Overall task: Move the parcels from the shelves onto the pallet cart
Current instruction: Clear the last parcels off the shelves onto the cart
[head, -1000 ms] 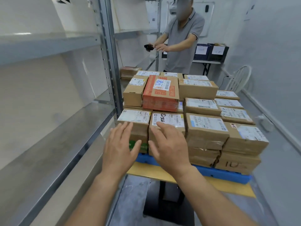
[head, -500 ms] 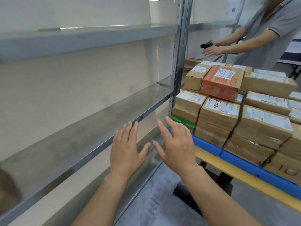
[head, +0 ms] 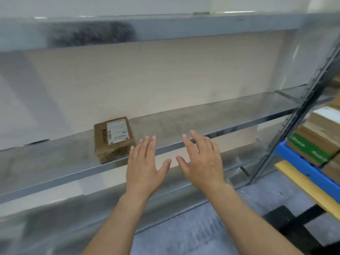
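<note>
One brown cardboard parcel point(head: 113, 138) with a white label lies flat on the middle metal shelf point(head: 184, 124), close to its front edge. My left hand point(head: 145, 166) hovers just right of the parcel, fingers straight and spread, holding nothing. My right hand point(head: 201, 159) is beside it, further right, also flat and holding nothing, in front of the shelf's edge. At the far right edge the pallet cart point(head: 305, 168), blue deck on a yellow base, carries stacked cardboard parcels point(head: 320, 138).
An upper shelf point(head: 165, 28) runs across above. A lower shelf point(head: 92, 214) sits below my hands. A grey perforated upright post point(head: 298, 109) stands between shelving and cart. Grey floor lies at the bottom right.
My view has swung left from the cart to the shelving. The single parcel on the shelf has come into view, and both flat hands have travelled left toward it. The other person is out of view.
</note>
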A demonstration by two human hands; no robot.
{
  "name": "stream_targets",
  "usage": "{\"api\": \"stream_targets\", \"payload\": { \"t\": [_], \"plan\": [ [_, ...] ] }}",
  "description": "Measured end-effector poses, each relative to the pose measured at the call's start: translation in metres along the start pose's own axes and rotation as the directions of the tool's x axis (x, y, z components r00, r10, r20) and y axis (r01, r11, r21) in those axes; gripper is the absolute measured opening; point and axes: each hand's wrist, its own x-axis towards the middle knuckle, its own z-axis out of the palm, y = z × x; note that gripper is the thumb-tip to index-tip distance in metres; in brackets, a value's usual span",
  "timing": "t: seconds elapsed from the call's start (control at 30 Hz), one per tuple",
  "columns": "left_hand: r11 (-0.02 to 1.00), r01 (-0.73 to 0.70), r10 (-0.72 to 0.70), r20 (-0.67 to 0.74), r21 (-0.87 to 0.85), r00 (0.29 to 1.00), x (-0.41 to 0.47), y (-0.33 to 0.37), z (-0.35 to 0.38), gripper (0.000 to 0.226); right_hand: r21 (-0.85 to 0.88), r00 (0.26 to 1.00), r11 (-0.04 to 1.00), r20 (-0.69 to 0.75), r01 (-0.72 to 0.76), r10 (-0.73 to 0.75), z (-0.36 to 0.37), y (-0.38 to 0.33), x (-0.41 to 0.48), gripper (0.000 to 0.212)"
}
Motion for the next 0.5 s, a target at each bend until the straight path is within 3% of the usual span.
{"api": "stream_targets", "payload": {
  "t": [0.33,0.5],
  "plan": [
    [0.966,0.257,-0.256,0.04,-0.016,0.966,0.006,-0.125,-0.042,0.079,0.04,0.962,0.998,0.266,0.05,-0.059,0.07,-0.094,0.05,0.054],
    [0.93,0.36,-0.352,0.108,-0.07,0.93,0.024,-0.173,-0.047,0.075,0.09,0.934,0.996,0.357,-0.009,-0.024,0.107,-0.124,0.074,0.056]
  ]
}}
